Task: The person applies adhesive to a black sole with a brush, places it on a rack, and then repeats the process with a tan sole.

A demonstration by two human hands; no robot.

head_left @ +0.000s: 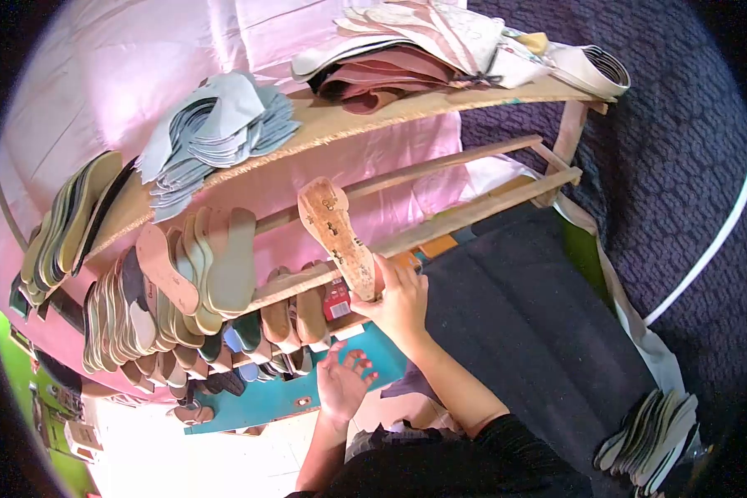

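Observation:
My right hand [400,300] grips a worn wooden shoe last [334,228] by its narrow end. The last is tilted, with its wide end up and to the left, and its flat sole face shows dark marks and scuffs. Lower down, my left hand [345,383] is empty, its palm turned up and its fingers apart and slightly bent. A rack rail [465,217] runs behind the held last, and a red box with a barcode label [337,299] sits just left of my right hand.
Many insoles [231,261] stand in rows on the rack, with more lasts [278,322] below them. The top shelf [340,124] carries grey cut pieces [203,124] and pink and white sheets [407,70]. Dark cloth [523,307] lies at right, near stacked insoles [651,436].

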